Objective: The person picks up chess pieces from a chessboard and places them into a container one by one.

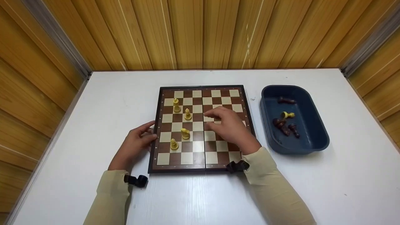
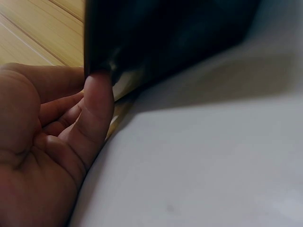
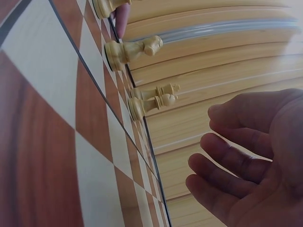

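A brown-and-cream chessboard (image 1: 193,168) lies on the white table. On its left half stand a tall cream piece (image 1: 177,107), a bishop-like piece (image 1: 187,115), a knight (image 1: 185,134) and a rook (image 1: 174,145). My left hand (image 1: 135,143) touches the board's left edge with thumb and forefinger; in the left wrist view the thumb (image 2: 97,101) rests against its dark side. Above the right half hovers my right hand (image 1: 231,126), thumb and fingers apart. Nothing is between them, and the right wrist view shows the knight (image 3: 135,51) at a distance.
Right of the board, a dark blue plastic tub (image 1: 323,137) holds several dark chess pieces (image 1: 281,126) and one cream piece (image 1: 287,115). Wood-patterned panels (image 1: 200,34) rise behind the table (image 1: 109,103). Both wrists wear black camera straps.
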### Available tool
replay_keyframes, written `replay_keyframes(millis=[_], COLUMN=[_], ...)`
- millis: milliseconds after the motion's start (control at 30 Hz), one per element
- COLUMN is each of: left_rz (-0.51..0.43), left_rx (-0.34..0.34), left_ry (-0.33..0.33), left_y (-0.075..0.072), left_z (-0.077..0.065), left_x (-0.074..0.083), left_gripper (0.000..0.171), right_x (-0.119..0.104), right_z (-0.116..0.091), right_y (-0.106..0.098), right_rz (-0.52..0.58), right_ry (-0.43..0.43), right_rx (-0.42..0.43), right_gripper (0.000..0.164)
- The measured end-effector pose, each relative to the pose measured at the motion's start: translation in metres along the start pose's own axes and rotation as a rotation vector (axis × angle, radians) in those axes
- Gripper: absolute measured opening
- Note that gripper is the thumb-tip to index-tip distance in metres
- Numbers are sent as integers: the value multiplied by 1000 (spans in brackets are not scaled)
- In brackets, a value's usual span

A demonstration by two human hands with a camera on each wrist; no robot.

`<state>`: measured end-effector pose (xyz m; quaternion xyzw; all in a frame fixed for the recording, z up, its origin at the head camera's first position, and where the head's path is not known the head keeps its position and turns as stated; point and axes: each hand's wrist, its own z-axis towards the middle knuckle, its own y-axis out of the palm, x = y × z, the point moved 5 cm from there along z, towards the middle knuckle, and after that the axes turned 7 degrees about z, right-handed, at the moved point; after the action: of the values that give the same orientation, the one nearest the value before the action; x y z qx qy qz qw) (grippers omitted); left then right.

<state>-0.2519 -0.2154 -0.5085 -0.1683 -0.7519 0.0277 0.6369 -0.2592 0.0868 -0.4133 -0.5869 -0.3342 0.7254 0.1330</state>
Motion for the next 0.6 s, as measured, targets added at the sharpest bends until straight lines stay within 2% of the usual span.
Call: replay_keyframes(millis=[600], left_rz=[36], left_rx=[-16], left_ry=[28], left_y=[-1], left_z=[0], left_x=[1], left_gripper=[57], right_x=[-7], right_z=[0], right_y=[21], right_rz=[42], right_ry=[-1], right_rx=[-48], right_gripper=[34])
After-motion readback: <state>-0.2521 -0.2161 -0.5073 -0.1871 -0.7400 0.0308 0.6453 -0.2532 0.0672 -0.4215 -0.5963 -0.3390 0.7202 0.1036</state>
